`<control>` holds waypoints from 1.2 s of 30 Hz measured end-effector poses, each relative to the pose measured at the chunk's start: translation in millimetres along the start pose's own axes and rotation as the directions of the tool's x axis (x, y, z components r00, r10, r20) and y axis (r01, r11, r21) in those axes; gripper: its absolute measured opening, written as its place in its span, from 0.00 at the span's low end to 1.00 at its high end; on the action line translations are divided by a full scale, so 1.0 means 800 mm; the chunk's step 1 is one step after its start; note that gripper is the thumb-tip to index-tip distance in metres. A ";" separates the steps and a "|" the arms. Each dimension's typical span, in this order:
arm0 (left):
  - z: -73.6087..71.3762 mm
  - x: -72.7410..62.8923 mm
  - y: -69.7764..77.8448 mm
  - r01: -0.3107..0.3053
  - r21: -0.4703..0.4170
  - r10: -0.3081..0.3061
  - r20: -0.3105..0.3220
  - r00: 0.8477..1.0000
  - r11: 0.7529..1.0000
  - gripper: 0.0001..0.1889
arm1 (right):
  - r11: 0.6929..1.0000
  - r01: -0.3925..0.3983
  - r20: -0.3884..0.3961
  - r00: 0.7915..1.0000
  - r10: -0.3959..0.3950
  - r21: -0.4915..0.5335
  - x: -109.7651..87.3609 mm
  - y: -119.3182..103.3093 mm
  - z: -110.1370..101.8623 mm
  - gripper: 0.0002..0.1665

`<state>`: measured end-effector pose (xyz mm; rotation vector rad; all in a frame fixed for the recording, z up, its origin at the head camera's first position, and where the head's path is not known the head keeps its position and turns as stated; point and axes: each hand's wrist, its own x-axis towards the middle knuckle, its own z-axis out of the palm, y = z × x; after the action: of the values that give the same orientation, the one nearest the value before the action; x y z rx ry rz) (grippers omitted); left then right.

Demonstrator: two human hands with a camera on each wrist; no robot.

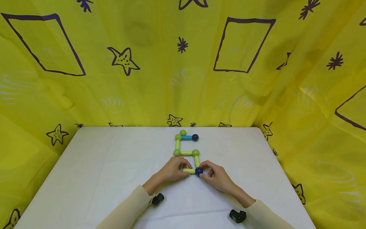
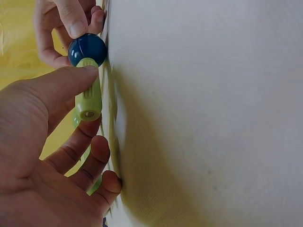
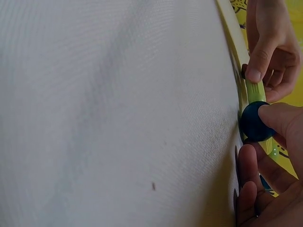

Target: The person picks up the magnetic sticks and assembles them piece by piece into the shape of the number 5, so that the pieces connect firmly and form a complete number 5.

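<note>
While we look down from the head view, our two hands meet low in the middle of the frame, on the white counter (image 1: 100, 165). Our left hand (image 1: 171, 170) pinches a light green rod (image 1: 188, 170) that lies flat, its long way running left to right across the picture. Our right hand (image 1: 217, 178) pinches a dark blue ball (image 1: 199, 171) that sits touching the right end of that rod. So the ball is right of the left fingers, and the rod is left of the right fingers. In the left wrist view the thumb (image 2: 61, 85) presses on the rod just beside the ball, with the other fingers curled under. Above our hands, more green rods and balls, one blue rod (image 1: 187, 137) and another dark ball (image 1: 195, 137) make a chain going up the frame.
</note>
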<state>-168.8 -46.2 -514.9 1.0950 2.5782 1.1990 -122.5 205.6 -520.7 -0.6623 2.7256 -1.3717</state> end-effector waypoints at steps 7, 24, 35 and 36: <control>-0.008 0.002 -0.001 0.014 -0.019 -0.013 0.034 0.999 1.000 0.11 | 1.000 0.015 -0.002 1.000 -0.015 -0.015 0.001 0.003 -0.001 0.16; -0.091 0.059 -0.013 0.117 0.184 -0.107 -0.065 0.992 0.976 0.22 | 1.000 0.001 0.026 1.000 -0.001 -0.015 -0.001 0.000 -0.002 0.15; -0.099 0.103 -0.030 0.309 0.209 -0.275 -0.178 0.945 0.928 0.25 | 1.000 0.022 0.015 1.000 -0.022 0.006 -0.001 -0.002 -0.002 0.15; -0.098 0.106 -0.030 0.326 0.206 -0.290 -0.186 0.939 0.923 0.25 | 1.000 0.026 0.013 1.000 -0.026 0.006 -0.001 -0.001 -0.001 0.15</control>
<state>-273.7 -51.5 -460.5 0.6065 2.9269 0.9566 -121.5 205.9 -519.4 -0.7060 2.7117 -1.3744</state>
